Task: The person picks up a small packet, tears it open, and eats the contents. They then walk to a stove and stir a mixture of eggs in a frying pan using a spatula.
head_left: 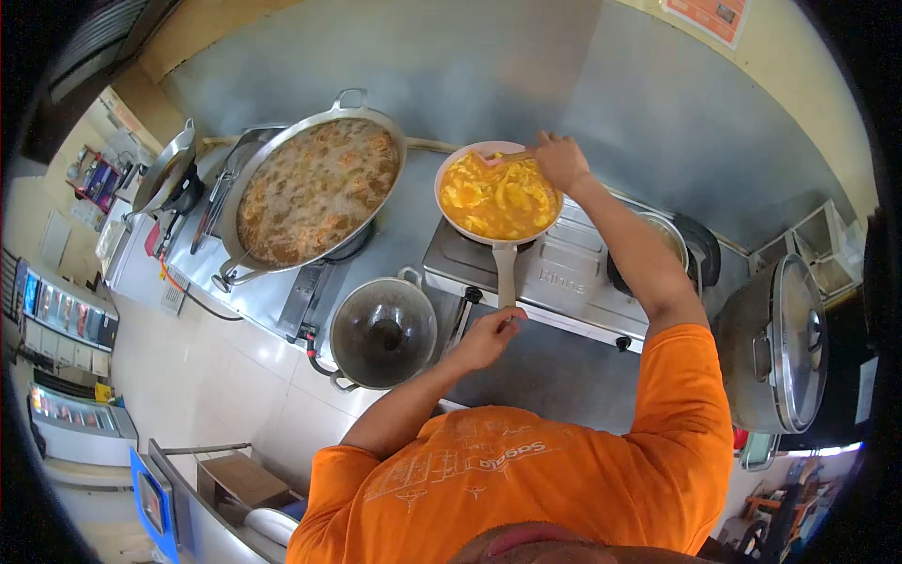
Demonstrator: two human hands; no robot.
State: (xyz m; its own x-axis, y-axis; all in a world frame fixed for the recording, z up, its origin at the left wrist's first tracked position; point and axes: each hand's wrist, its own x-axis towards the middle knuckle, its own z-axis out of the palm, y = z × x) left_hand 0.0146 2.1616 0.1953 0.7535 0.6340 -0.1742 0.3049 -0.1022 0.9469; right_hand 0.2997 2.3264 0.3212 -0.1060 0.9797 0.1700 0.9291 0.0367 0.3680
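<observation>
A light-coloured frying pan (441, 209) sits on the Rinnai-style gas stove (564, 273), full of loose yellow egg (498, 202) with soft curds and runny liquid. My left hand (486, 339) is closed around the end of the pan's pale handle (505, 268). Over the pan's far right rim, my right hand (561, 162) grips a spatula (495, 160) with a pinkish head, which dips into the egg near the far edge. The fingertips of my right hand are partly hidden by the back of the hand.
To the left, a big wok (399, 174) holds bubbling brown oil with frying pieces. An empty-looking wok (383, 334) stands nearer me. At right are a small pot (669, 230) and a large lidded pot (752, 352). A metal backsplash (423, 75) rises behind.
</observation>
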